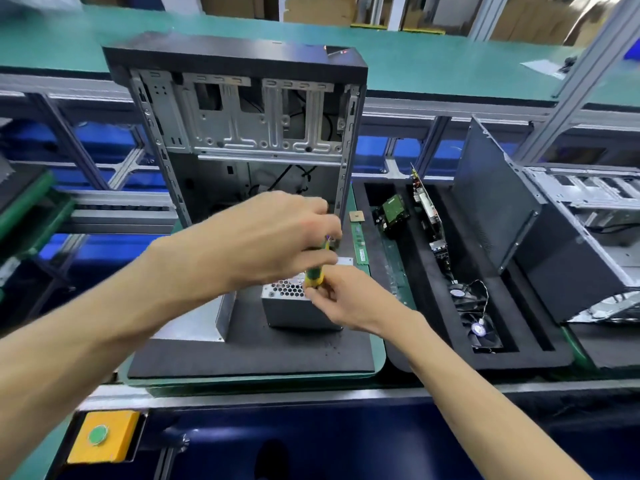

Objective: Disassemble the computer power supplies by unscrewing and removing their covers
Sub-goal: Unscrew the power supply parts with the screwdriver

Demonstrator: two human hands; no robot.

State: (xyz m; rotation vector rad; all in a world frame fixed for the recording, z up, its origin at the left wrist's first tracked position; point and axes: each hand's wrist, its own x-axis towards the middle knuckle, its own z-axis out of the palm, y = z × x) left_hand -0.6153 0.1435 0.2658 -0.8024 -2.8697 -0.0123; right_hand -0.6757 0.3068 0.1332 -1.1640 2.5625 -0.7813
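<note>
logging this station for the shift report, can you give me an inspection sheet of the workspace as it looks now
surface: black foam mat on a green pallet.
job's things: silver power supply with honeycomb vent stands on the mat, cover still on; yellow-green screwdriver at its top.
clutter: empty computer case standing open behind the power supply; memory stick beside the mat.
hands: left hand curled over the top of the screwdriver; right hand pinches its handle.
cables: black wires inside the case; thin fan leads in the foam tray.
surroundings: foam tray with circuit boards and fans on the right; side panel leaning there; yellow button box near the front edge.
</note>
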